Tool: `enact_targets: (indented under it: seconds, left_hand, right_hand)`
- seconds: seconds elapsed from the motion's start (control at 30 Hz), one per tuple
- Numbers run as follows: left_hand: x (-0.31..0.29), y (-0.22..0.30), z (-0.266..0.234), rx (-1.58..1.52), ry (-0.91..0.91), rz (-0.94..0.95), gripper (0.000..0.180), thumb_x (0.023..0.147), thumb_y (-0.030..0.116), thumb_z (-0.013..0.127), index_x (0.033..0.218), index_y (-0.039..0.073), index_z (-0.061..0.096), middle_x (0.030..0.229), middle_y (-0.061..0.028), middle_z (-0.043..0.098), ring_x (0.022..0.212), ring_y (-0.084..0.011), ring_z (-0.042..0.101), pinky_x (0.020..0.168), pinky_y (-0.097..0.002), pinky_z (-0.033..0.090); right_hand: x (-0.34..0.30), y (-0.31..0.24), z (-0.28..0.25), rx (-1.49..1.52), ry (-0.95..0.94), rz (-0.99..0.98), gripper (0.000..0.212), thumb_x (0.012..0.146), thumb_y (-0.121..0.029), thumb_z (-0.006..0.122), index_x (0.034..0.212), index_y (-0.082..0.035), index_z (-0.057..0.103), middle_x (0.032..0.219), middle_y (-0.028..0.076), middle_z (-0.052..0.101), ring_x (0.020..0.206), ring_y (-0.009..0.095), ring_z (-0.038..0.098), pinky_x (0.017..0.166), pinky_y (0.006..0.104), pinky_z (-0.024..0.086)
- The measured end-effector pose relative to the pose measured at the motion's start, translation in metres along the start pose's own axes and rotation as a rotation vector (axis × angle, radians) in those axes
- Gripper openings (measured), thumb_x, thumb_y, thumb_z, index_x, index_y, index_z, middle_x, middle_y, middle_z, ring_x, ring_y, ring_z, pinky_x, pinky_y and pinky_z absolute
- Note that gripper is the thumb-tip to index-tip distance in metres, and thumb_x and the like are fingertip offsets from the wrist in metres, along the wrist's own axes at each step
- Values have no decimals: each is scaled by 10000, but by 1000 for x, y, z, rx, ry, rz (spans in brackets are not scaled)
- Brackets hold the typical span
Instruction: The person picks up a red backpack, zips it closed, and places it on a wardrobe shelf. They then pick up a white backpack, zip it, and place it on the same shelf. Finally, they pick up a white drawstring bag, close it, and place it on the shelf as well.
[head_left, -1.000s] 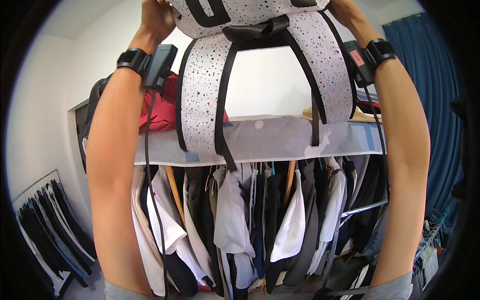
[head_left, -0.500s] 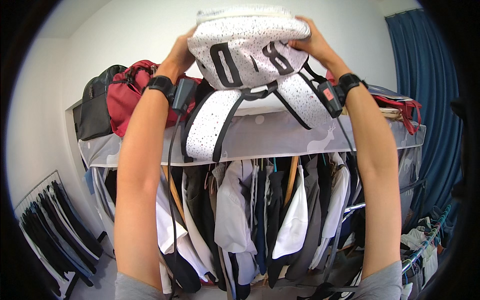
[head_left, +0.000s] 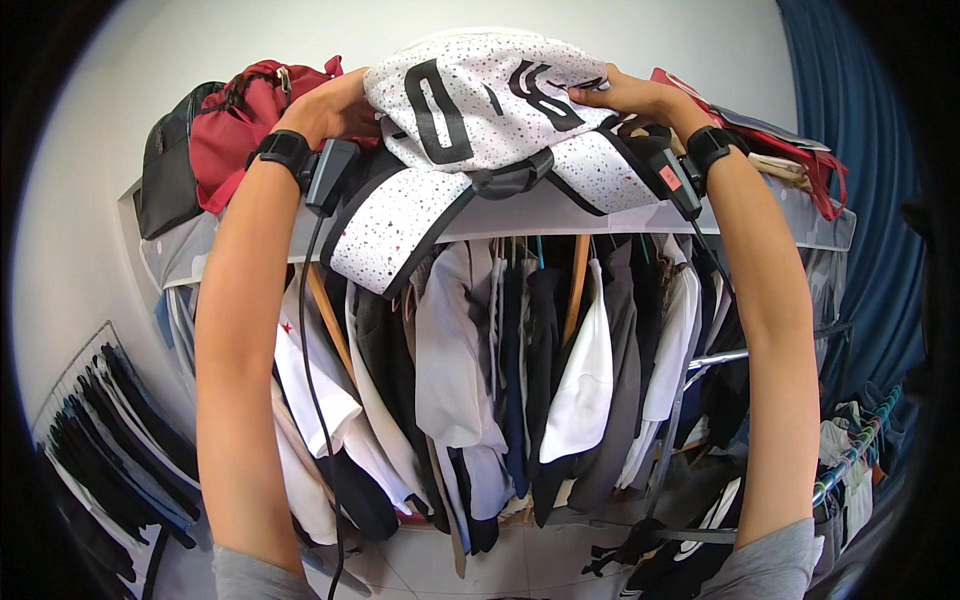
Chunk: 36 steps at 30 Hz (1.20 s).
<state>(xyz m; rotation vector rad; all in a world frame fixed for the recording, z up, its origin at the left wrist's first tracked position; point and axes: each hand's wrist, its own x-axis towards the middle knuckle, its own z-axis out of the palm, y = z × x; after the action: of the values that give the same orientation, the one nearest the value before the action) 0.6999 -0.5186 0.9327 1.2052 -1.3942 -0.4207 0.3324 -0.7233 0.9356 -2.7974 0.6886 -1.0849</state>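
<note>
A white backpack (head_left: pixel 510 120) with dark speckles and bold black markings is held up between my hands at the top of a covered clothes rack. My left hand (head_left: pixel 345 108) grips its left side, with the fingertips hidden behind the bag. On the other side my right hand (head_left: pixel 630 97) clasps the fabric, thumb across the front. Two wide speckled shoulder straps, the left strap (head_left: pixel 400 230) among them, hang toward me over the front of the rack's grey cover (head_left: pixel 520 222). Whether the bag's underside rests on the rack top cannot be seen.
Left of the backpack sit a red bag (head_left: pixel 240 135) and a black bag (head_left: pixel 168 165). A red pouch (head_left: pixel 825 185) lies at the right end. Hanging clothes (head_left: pixel 455 350) fill the rack below. Side racks hold trousers (head_left: pixel 120 440) and other garments. A blue curtain (head_left: pixel 850 130) hangs at right.
Both hands have brought the backpack down closer to the rack top. The head view has tilted lower, showing more floor. My grip on both sides stays.
</note>
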Motion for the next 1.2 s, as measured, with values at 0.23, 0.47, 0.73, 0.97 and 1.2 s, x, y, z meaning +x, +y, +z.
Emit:
enact_targets:
  seconds: [0.23, 0.47, 0.73, 0.97, 1.2]
  left_hand:
    - [-48, 10, 28, 217, 225, -15, 306, 912, 192, 485, 1065, -27, 633, 1110, -165, 683, 1019, -242, 630, 873, -362, 521]
    - [-72, 19, 24, 516, 84, -95, 295, 947, 92, 516, 1181, -61, 608, 1114, -155, 675, 976, -227, 676, 885, -365, 576]
    - [-92, 6, 58, 726, 123, 2, 320, 869, 43, 599, 1177, -43, 618, 995, -91, 673, 723, -144, 653, 707, -234, 586]
    - [-97, 17, 73, 1034, 62, -385, 291, 868, 83, 584, 1083, -106, 634, 898, -176, 722, 749, -222, 727, 755, -359, 630]
    - [-110, 1, 83, 810, 125, -127, 318, 823, 108, 710, 1077, -61, 619, 971, -141, 670, 720, -167, 660, 620, -297, 571]
  right_hand:
    - [2, 50, 15, 58, 11, 71, 815, 927, -532, 635, 1523, -51, 354, 1495, 211, 463, 1383, 303, 450, 1159, 391, 334]
    - [-17, 70, 12, -3, -4, 38, 527, 1024, -317, 467, 1480, -53, 465, 1483, 106, 501, 1344, 229, 471, 1122, 350, 354]
    - [-33, 80, 7, -624, 326, 34, 506, 855, -352, 655, 1087, 98, 670, 908, 257, 712, 858, 362, 722, 776, 427, 573]
    - [-61, 77, 28, 182, 168, 238, 383, 918, -380, 709, 833, -8, 667, 658, 34, 579, 597, 136, 618, 563, 246, 578]
    - [-41, 89, 26, 436, 167, 111, 188, 919, -186, 697, 793, -50, 665, 622, -33, 475, 559, 72, 432, 559, 246, 423]
